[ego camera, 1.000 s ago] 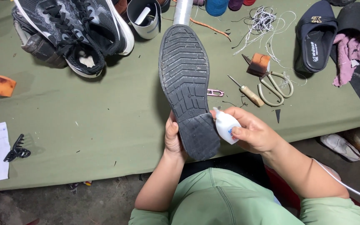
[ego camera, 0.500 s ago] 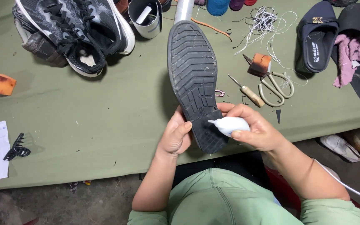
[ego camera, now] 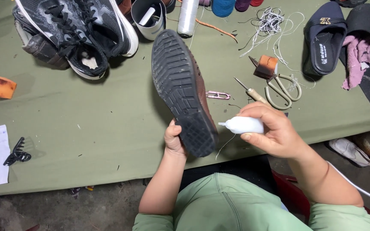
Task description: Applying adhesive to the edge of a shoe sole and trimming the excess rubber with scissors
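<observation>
My left hand (ego camera: 174, 139) grips the heel end of a brown shoe (ego camera: 183, 90), held sole-up so its black treaded sole faces me, toe pointing away over the green table (ego camera: 108, 128). My right hand (ego camera: 273, 128) is shut around a small white glue bottle (ego camera: 243, 125). Its nozzle points left at the edge of the heel, a short gap from the sole. A thin thread hangs below the nozzle.
Black sneakers (ego camera: 76, 32) lie at the back left, an orange block (ego camera: 0, 87) and a black hair clip (ego camera: 17, 152) at the left. Scissors (ego camera: 281, 90), an awl (ego camera: 249, 92), thread spools (ego camera: 188, 17), a cup (ego camera: 148, 17) and dark slippers (ego camera: 324, 40) sit behind and right.
The shoe has tilted, its toe swinging left and its brown side showing. My right hand has turned the bottle level, with its nozzle now pointing at the heel edge.
</observation>
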